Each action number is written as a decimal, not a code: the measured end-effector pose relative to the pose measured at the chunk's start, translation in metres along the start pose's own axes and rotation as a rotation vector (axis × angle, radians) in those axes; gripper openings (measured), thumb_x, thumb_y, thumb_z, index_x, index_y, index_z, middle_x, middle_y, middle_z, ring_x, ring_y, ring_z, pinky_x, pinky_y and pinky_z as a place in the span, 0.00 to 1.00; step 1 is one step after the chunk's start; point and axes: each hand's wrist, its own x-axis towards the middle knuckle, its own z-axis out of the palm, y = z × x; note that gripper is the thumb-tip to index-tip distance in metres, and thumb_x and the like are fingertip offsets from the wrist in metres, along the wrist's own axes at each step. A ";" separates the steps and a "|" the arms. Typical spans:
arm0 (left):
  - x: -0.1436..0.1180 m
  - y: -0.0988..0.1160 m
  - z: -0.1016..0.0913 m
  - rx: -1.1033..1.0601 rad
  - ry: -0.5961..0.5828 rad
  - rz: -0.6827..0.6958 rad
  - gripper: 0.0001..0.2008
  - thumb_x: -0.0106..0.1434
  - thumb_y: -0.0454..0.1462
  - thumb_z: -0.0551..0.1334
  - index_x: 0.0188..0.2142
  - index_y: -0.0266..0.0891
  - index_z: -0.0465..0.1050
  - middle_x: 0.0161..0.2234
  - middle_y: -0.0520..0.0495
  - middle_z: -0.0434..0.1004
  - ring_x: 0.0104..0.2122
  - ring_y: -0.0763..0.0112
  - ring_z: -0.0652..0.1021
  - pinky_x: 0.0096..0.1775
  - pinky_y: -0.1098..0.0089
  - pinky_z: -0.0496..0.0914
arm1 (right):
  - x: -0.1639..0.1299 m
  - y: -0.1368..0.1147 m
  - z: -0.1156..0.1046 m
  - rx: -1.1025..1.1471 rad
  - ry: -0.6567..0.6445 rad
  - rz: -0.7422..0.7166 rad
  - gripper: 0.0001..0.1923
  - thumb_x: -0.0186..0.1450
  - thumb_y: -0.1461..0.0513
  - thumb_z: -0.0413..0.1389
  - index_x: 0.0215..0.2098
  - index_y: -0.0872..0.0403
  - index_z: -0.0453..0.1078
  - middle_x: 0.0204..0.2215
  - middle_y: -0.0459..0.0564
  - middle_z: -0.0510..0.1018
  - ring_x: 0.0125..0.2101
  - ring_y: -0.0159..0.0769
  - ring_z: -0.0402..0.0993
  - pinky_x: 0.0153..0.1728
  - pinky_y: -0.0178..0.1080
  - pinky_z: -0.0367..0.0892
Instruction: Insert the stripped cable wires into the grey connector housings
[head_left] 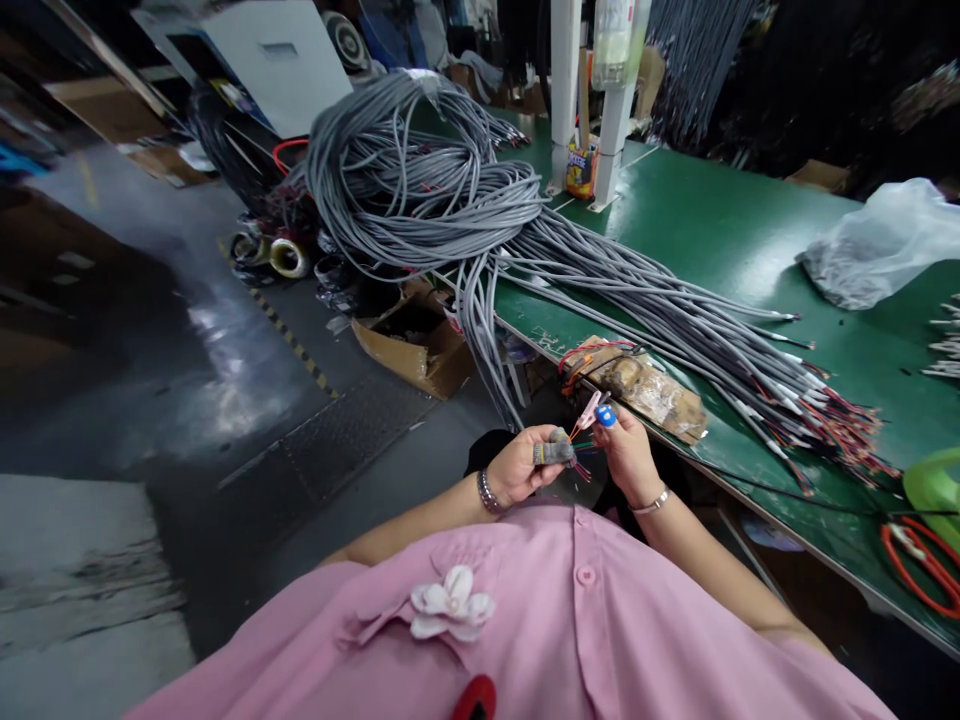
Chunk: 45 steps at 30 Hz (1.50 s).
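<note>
Left hand [517, 468] clamps a short grey cable end [553, 452]; right hand [626, 455] pinches its fanned coloured wires [583, 430]. Both hold off the green bench edge [675, 450], just beside it, with open floor [225, 380] to the left.

You hold a short gray cable end [553, 452] pinched in your left hand [517, 468], in front of your chest and just off the near edge of the green bench. Its sheath is stripped back, so thin colored wires [581, 432] fan out toward your right hand [626, 455]: red, green and others too fine to tell. Your right fingertips touch those wires, one finger capped in blue [606, 416].
</note>
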 end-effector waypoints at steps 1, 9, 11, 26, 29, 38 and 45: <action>0.001 0.001 0.000 0.001 -0.008 -0.006 0.14 0.49 0.40 0.70 0.28 0.34 0.68 0.17 0.54 0.68 0.11 0.84 0.60 0.15 0.79 0.49 | -0.001 0.002 0.000 -0.021 0.038 -0.046 0.17 0.59 0.49 0.61 0.26 0.54 0.68 0.18 0.41 0.64 0.19 0.27 0.54 0.23 0.33 0.55; 0.005 0.005 0.001 -0.070 -0.050 -0.099 0.11 0.48 0.36 0.69 0.28 0.34 0.70 0.18 0.52 0.70 0.11 0.84 0.60 0.14 0.80 0.46 | 0.002 0.006 0.007 0.175 -0.090 0.107 0.26 0.59 0.39 0.54 0.30 0.53 0.71 0.25 0.48 0.73 0.23 0.31 0.64 0.26 0.35 0.63; 0.005 0.005 0.000 -0.074 -0.065 -0.106 0.10 0.48 0.36 0.68 0.27 0.34 0.70 0.16 0.52 0.69 0.11 0.84 0.59 0.14 0.80 0.46 | 0.005 0.006 0.008 0.239 -0.089 0.175 0.26 0.56 0.39 0.56 0.31 0.52 0.72 0.29 0.49 0.76 0.25 0.32 0.67 0.28 0.36 0.66; 0.006 0.001 -0.002 -0.069 -0.076 -0.110 0.07 0.50 0.35 0.65 0.28 0.35 0.70 0.16 0.53 0.68 0.10 0.84 0.58 0.13 0.80 0.46 | 0.009 0.008 0.011 0.338 -0.081 0.203 0.22 0.58 0.41 0.57 0.34 0.50 0.73 0.31 0.47 0.77 0.30 0.33 0.71 0.31 0.36 0.68; 0.004 0.001 -0.001 -0.040 -0.052 -0.106 0.08 0.49 0.36 0.66 0.27 0.34 0.69 0.16 0.53 0.68 0.11 0.84 0.59 0.14 0.80 0.46 | 0.008 0.009 0.008 0.380 -0.122 0.238 0.24 0.57 0.39 0.56 0.32 0.50 0.72 0.31 0.47 0.77 0.28 0.33 0.71 0.32 0.37 0.68; -0.013 0.000 0.007 0.086 0.042 0.030 0.16 0.48 0.43 0.70 0.27 0.34 0.68 0.15 0.55 0.66 0.11 0.84 0.59 0.14 0.79 0.48 | 0.001 -0.001 0.006 0.421 -0.188 0.239 0.21 0.60 0.43 0.56 0.35 0.51 0.74 0.33 0.48 0.78 0.28 0.31 0.70 0.29 0.35 0.67; -0.011 0.002 0.022 0.061 0.092 0.121 0.15 0.52 0.44 0.68 0.27 0.36 0.66 0.12 0.57 0.63 0.10 0.83 0.56 0.13 0.78 0.46 | 0.000 -0.001 0.009 0.337 -0.103 0.162 0.18 0.60 0.47 0.59 0.36 0.53 0.74 0.30 0.47 0.77 0.25 0.29 0.68 0.26 0.33 0.65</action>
